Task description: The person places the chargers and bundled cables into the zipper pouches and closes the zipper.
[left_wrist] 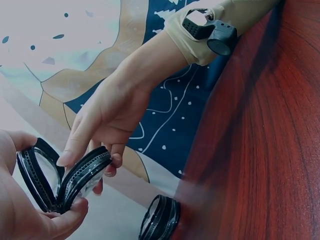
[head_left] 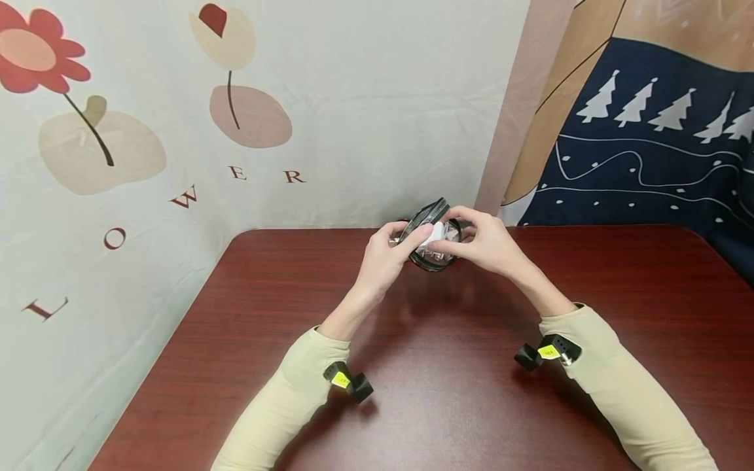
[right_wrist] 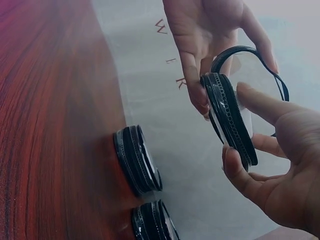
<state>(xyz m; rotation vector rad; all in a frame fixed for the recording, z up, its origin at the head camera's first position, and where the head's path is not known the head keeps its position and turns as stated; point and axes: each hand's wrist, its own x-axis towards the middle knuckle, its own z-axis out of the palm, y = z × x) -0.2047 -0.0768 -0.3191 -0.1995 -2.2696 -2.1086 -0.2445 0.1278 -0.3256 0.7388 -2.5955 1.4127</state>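
A small round zip case (head_left: 434, 212) with black rims and clear faces is held up above the far part of the table, its two halves spread apart. My left hand (head_left: 383, 258) grips it from the left, thumb across the front, fingers behind. From the other side my right hand (head_left: 491, 245) holds one half, with a digit reaching between the halves in the left wrist view and other fingers on the outer side. Something white (head_left: 436, 233) shows inside, partly hidden by the fingers. In the right wrist view the case's zipper edge (right_wrist: 227, 110) faces the camera.
Two more round black-rimmed cases, one (right_wrist: 137, 160) and another (right_wrist: 154, 222), stand on the table near its far edge. The reddish-brown table (head_left: 448, 405) meets a printed cloth backdrop (head_left: 365, 118) behind the hands. Each sleeve carries a black wrist camera (head_left: 360, 387).
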